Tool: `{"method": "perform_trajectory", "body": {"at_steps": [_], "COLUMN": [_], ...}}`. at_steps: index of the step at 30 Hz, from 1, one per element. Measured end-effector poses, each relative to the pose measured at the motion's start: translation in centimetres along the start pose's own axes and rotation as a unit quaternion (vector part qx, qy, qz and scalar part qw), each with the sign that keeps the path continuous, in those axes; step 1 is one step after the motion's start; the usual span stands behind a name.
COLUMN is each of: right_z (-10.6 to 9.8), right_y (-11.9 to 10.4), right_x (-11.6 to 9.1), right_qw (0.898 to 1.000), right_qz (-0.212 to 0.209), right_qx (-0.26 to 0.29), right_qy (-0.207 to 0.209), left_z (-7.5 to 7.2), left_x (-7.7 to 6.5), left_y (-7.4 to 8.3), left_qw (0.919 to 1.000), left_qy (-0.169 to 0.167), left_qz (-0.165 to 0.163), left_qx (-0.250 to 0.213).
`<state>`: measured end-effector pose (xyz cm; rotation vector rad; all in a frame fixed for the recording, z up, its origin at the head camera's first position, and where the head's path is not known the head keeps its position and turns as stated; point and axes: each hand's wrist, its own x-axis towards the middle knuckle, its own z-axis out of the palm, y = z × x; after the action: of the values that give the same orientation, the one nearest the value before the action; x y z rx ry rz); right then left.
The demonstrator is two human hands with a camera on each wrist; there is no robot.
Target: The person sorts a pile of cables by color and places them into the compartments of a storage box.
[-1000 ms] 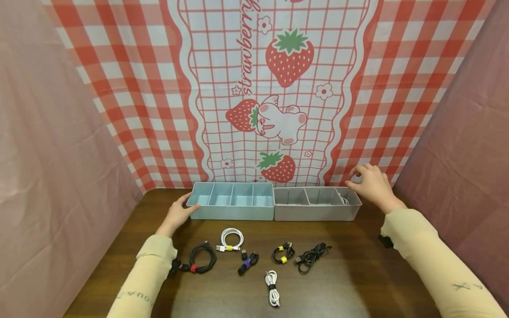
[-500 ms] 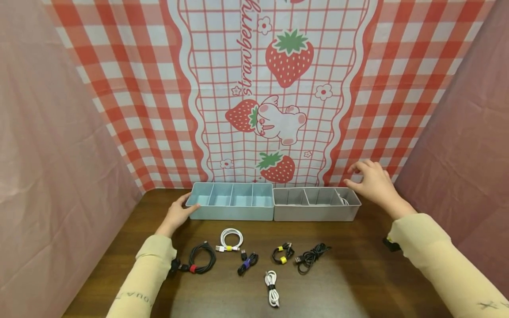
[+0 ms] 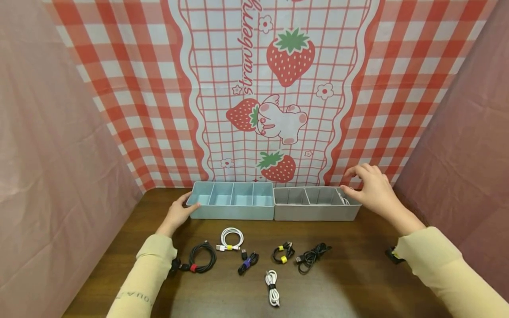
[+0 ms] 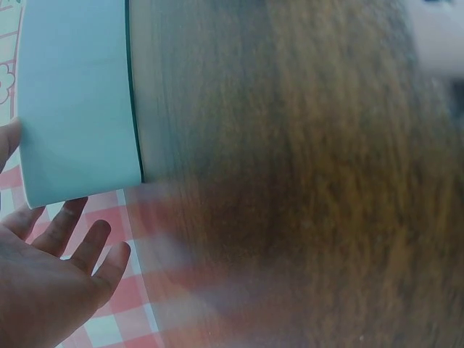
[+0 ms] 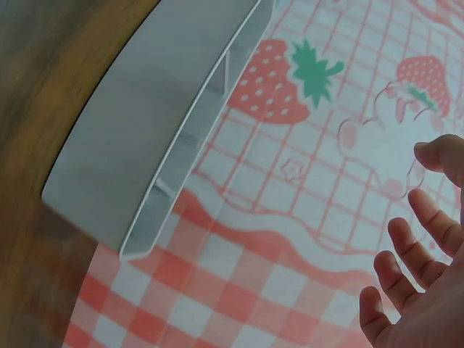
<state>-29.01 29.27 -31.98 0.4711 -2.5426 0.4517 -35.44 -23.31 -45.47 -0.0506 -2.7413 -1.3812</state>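
In the head view, my left hand [image 3: 176, 214] rests at the left end of a light blue four-compartment organizer box [image 3: 232, 213], thumb over its front rim. The left wrist view shows the fingers [image 4: 93, 243] relaxed beside the box's end wall. My right hand [image 3: 375, 190] is raised over the right end of a grey organizer box [image 3: 316, 213], fingers loosely bent and holding nothing. In the right wrist view it is apart from the box. A white cable [image 3: 344, 200] lies in the grey box's right compartment, partly hidden by the divider.
On the wooden table [image 3: 222, 296] in front lie a black cable with red tie [image 3: 203, 257], white cables [image 3: 232, 239] [image 3: 272, 289], a purple-tied cable [image 3: 248, 263], a yellow-tied cable [image 3: 283, 253] and a black cable [image 3: 313, 257]. A checked cloth [image 3: 139, 110] hangs behind.
My right hand has shifted slightly left over the grey box's right end, while its forearm has swung to the right. The left hand, boxes and cables stay put.
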Motion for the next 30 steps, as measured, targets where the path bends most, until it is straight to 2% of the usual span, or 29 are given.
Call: {"method": "perform_trajectory", "body": {"at_steps": [8, 16, 25, 30], "right_z": [0.7, 1.8, 3.1, 4.2], "right_y": [-2.1, -3.9, -6.8, -8.4], "right_x": [-1.3, -2.6, -4.8, -6.2], "right_qw": [0.998, 0.992, 0.986, 0.985], "right_qz": [-0.046, -0.086, -0.113, -0.116], "right_qx": [0.021, 0.069, 0.105, 0.120], "right_qy": [0.029, 0.058, 0.060, 0.045], "left_z": [0.0, -0.1, 0.0, 0.0], "left_x": [0.1, 0.2, 0.4, 0.5], "left_y": [0.0, -0.2, -0.4, -0.4], "left_qw": [1.0000, 0.9999, 0.9999, 0.9999], "left_qy": [0.002, -0.001, 0.003, 0.003], "left_qz": [0.001, -0.002, 0.004, 0.008], "left_qx": [0.009, 0.011, 0.010, 0.015]}}
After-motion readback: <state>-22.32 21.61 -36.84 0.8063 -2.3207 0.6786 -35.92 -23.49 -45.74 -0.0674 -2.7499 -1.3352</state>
